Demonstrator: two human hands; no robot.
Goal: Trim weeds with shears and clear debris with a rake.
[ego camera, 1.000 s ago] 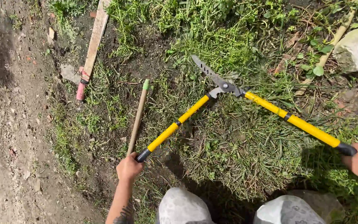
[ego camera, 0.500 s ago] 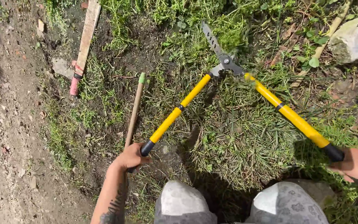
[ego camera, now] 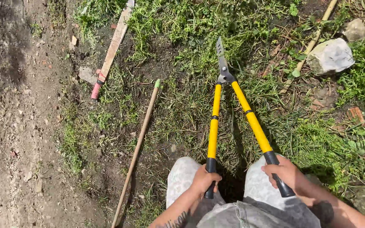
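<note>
On a patch of trampled grass beside a strip of bare, stony dirt, you stood outdoors in bright sun and held a pair of long-handled shears pointing away from you. Your left hand had its fingers wrapped tight round the black grip of the left yellow handle, and your right hand was closed the same way on the right grip. The handles stood close together, so the blades were shut, their tips lying over the grass near a thicker green tuft. A thin wooden stick with a green tip lay just left of the shears on the soil edge, and a flat wooden slat with a pink end lay farther left. A pale rock sat well apart at the upper right, with a bamboo cane beside it.
</note>
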